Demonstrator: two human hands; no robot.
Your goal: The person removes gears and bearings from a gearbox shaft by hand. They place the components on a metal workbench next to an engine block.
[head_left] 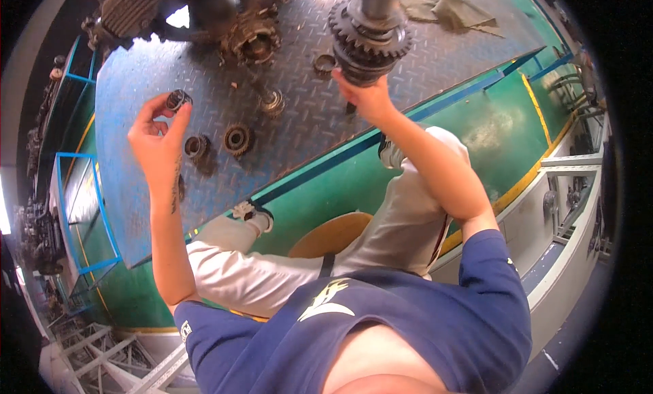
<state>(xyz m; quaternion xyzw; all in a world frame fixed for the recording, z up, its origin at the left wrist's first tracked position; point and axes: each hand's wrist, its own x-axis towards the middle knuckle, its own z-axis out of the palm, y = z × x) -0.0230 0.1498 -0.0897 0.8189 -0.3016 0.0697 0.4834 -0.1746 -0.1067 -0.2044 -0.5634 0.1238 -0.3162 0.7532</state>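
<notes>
A worn blue tread-plate table [292, 149] carries two toothed gears [237, 151] side by side. Farther back lie a geared shaft [272, 105], a small ring [317, 65] and a greasy housing [235, 47], with a drab cloth [452, 9] toward the far right

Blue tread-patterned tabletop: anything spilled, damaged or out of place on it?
Nothing looks spilled or clearly broken. The cloth toward the far right lies crumpled rather than folded, and the tabletop looks patchy, its blue fading to grey, perhaps from wear.
</notes>
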